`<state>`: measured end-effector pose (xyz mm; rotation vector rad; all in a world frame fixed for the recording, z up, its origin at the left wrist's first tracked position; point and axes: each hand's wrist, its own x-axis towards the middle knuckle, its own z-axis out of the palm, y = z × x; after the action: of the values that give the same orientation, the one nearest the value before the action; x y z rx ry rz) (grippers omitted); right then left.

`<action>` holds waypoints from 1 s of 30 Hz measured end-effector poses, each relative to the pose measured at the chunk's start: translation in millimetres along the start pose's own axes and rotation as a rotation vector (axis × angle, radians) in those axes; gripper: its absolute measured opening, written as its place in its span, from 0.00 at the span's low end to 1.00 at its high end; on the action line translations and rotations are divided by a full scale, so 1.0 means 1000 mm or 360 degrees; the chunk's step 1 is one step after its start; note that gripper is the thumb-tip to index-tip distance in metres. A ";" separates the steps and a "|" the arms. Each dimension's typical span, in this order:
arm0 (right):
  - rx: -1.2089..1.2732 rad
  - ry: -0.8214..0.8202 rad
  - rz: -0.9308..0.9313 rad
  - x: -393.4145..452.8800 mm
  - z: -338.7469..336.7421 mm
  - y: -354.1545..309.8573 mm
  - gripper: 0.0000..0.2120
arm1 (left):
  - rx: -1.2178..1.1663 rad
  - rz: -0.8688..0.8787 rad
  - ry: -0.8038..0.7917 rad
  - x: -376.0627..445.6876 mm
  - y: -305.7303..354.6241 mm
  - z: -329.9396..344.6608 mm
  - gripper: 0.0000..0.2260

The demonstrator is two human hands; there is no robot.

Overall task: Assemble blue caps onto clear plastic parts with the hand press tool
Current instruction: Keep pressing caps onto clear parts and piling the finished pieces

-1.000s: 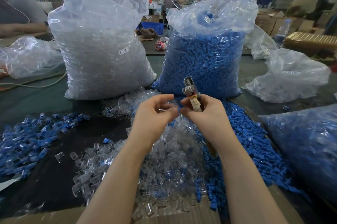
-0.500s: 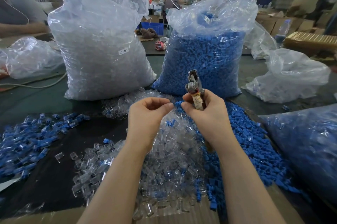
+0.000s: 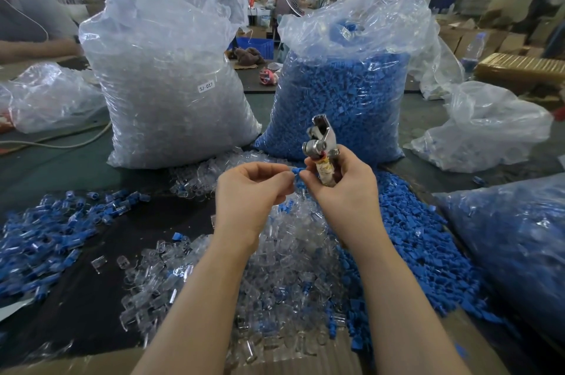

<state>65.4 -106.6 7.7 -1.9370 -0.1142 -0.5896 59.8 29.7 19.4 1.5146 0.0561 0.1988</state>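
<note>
1. Left hand (image 3: 253, 191) pinched a small blue cap (image 3: 296, 170) at its fingertips, held up between both hands, just beside the right thumb. Whether a clear part sat under the cap: couldn't tell.
2. Right hand (image 3: 342, 188) was wrapped around the taped handle of the hand press tool (image 3: 319, 145), metal head pointing up, jaws empty as far as visible.
3. Loose clear plastic parts (image 3: 284, 267) were heaped on the counter (image 3: 91, 283) below the hands; loose blue caps (image 3: 412, 237) to the right; finished pieces (image 3: 46, 231) to the left.
4. Handling, as judged: cap light, stiff, tiny, likely slick, so easy to drop. Fingertip pinch on its sides, open end kept free.
5. Clear parts looked thin-walled and rigid; excess squeeze could crack them. Grip by the body.
</note>
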 end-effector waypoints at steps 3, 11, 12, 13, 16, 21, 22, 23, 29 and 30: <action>-0.0042 0.0054 -0.0034 -0.001 0.001 -0.001 0.08 | 0.0033 0.0045 -0.0010 -0.002 0.001 0.002 0.04; -0.0060 -0.0008 -0.0029 -0.001 -0.002 -0.005 0.05 | 0.0227 0.0257 0.0034 -0.002 0.002 0.003 0.06; -0.0061 -0.0019 -0.0027 -0.001 -0.002 -0.006 0.05 | 0.0251 0.0279 0.0043 -0.002 0.002 0.003 0.07; -0.0062 -0.0028 -0.0024 -0.001 -0.002 -0.006 0.05 | 0.0275 0.0301 0.0051 -0.002 0.002 0.002 0.07; -0.0071 -0.0052 -0.0031 -0.001 -0.003 -0.006 0.04 | 0.0333 0.0353 0.0074 -0.003 0.001 0.003 0.06; -0.0049 -0.0120 -0.0032 0.000 -0.004 -0.006 0.03 | 0.0392 0.0391 0.0134 -0.003 -0.001 0.004 0.05; -0.0041 -0.0156 -0.0008 0.000 -0.005 -0.006 0.03 | 0.0404 0.0386 0.0142 -0.002 -0.001 0.004 0.05; -0.0031 -0.0198 0.0024 0.001 -0.006 -0.006 0.03 | 0.0404 0.0376 0.0148 -0.002 -0.002 0.003 0.05; -0.0081 -0.0479 0.0142 0.001 -0.017 0.001 0.03 | 0.0037 0.0240 0.0074 0.002 -0.001 0.002 0.04; -0.0096 -0.0518 0.0140 0.001 -0.017 0.002 0.05 | -0.0019 0.0237 0.0057 0.002 -0.001 0.001 0.04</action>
<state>60.5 -122.6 12.1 -2.0731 -0.2170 -0.2184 62.6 28.7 18.7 1.5044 -0.0291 0.3451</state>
